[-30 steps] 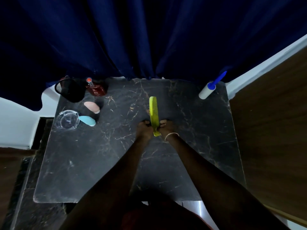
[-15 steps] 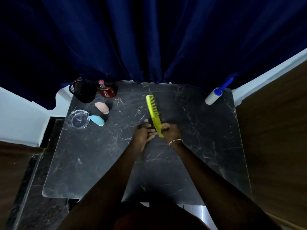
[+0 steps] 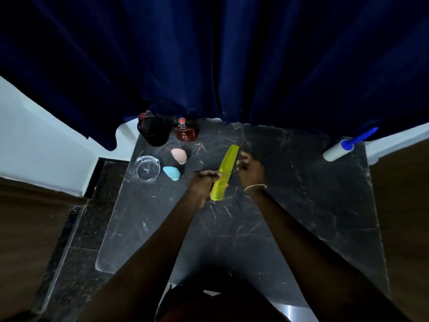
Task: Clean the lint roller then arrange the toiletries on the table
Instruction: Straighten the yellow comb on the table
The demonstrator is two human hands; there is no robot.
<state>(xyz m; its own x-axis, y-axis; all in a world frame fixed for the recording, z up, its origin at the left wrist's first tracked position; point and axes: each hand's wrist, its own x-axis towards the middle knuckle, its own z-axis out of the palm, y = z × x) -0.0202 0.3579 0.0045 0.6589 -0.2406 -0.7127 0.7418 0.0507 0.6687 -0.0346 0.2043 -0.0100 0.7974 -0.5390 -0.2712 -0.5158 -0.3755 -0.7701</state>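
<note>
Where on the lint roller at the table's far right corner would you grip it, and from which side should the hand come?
Grip the lint roller by its blue handle, which points up and away past the table's back edge. Come from the right and above: the handle is slim and free, whereas the white roll is probably sticky.

Both my arms reach forward, side by side, bare to the wrists. My left hand (image 3: pixel 205 182) is closed in a fist around the yellow comb (image 3: pixel 224 173), gripping it near the middle. My right hand (image 3: pixel 250 171) is beside it with the fingers curled, and I cannot tell if it touches.
</note>
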